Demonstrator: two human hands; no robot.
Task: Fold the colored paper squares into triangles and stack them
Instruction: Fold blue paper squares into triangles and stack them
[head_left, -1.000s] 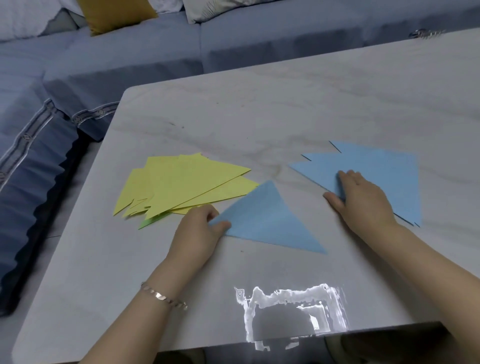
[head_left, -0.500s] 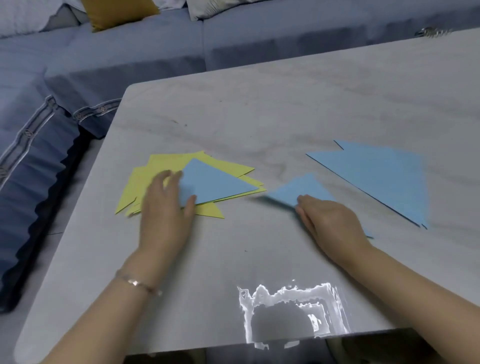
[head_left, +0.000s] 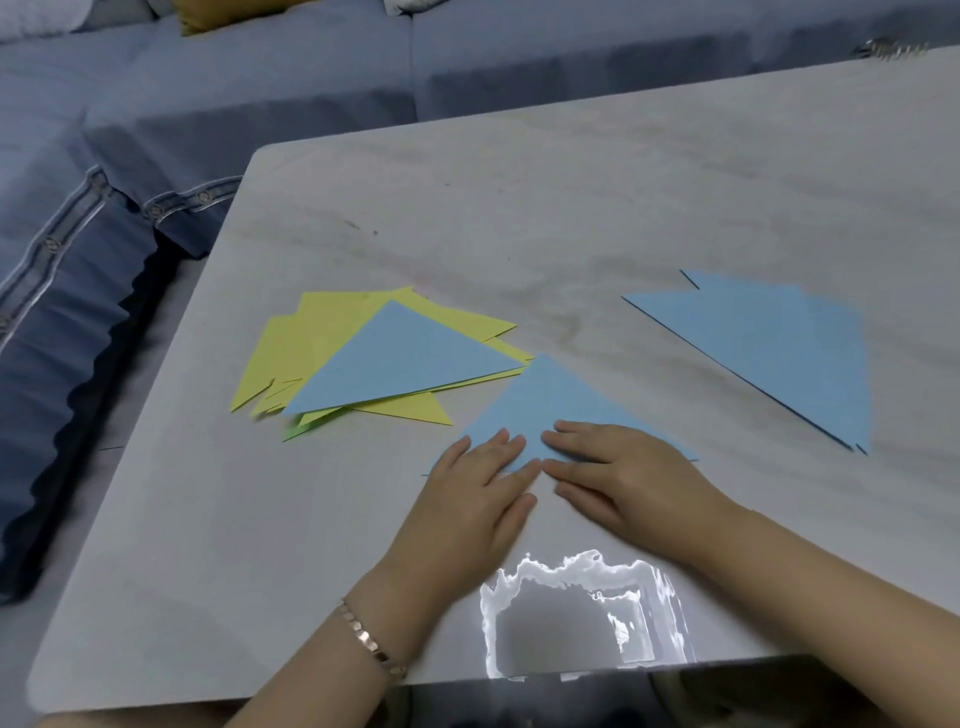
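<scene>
A blue paper (head_left: 550, 405), just right of the folded stack (head_left: 405, 358), is pressed flat under the straight fingers of the left hand (head_left: 467, 499) and right hand (head_left: 628, 478); if pressed unevenly, the crease could be skewed.

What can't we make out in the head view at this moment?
Head view:
- Blue paper near edge: covered by left hand and right hand, fold state unclear.
- Yellow triangles: count hidden under the blue triangle on top.
- Green sheet: only a sliver shows beneath them.
- Shiny object at far table corner: too small, blurred.
</scene>
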